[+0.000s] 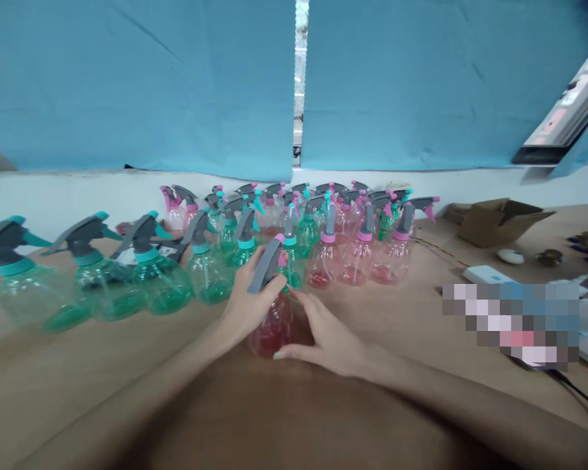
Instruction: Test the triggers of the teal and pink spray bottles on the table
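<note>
In the middle of the table stands a pink spray bottle (pixel 269 336) with a grey trigger head and a pink collar area. My left hand (pixel 247 297) is closed around its neck, just under the spray head. Beside the bottle's right side is my right hand (pixel 330 339), fingers and thumb spread apart. Its thumb tip lies close to the bottle's lower body; whether it touches I cannot tell. Right behind are a green spray bottle (pixel 208 277) and a pink spray bottle (pixel 323 264), part of a row.
Several more green spray bottles (pixel 164 287) stand at left, with mixed pink and green ones behind. At right are an open cardboard box (pixel 494 225), a white mouse-like object (pixel 510 256), a white box (pixel 487 275) and a black cable (pixel 575 391). A blue curtain (pixel 137 85) hangs behind.
</note>
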`<state>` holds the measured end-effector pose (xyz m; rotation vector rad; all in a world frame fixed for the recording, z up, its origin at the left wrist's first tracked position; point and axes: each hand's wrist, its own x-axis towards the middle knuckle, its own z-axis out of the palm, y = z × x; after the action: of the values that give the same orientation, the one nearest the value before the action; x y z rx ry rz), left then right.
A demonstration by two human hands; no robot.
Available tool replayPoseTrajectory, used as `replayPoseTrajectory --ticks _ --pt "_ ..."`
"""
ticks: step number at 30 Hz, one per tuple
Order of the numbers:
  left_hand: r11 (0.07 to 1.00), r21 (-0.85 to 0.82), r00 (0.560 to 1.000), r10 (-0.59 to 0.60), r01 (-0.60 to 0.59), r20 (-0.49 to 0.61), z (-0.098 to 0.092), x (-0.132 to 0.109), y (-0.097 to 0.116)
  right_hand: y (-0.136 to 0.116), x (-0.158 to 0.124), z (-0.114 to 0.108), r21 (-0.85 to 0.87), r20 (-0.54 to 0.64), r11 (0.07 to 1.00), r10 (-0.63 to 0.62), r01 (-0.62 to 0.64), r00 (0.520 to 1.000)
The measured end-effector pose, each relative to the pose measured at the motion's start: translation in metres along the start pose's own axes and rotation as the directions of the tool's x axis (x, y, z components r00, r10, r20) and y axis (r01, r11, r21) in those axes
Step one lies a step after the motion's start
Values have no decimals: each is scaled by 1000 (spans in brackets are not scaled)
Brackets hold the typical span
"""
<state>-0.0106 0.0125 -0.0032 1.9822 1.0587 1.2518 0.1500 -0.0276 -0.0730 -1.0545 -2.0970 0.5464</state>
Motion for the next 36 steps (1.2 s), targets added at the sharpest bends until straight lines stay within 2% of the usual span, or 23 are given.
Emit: replayPoseTrajectory --ticks 5,11,15,21,25,36 --pt "1000 11 998 -7 6 69 10 9 5 36 -8 -23 -97 21 995 5 -3 1000" --pt "999 -43 989 29 -23 146 24 13 10 65 -9 -32 -203 85 977 -46 63 995" --pt "998 -58 991 39 -32 125 25 13 10 68 -9 -32 -247 105 965 -67 92 992" --pt "1000 7 998 16 -16 55 26 8 5 70 -13 -30 -274 101 960 -30 57 994" --pt "1000 15 999 -6 5 49 28 6 5 70 -15 -30 -289 117 955 -33 66 993" --pt "999 -3 998 43 -43 50 28 7 6 71 -16 -29 -276 114 958 -44 74 992"
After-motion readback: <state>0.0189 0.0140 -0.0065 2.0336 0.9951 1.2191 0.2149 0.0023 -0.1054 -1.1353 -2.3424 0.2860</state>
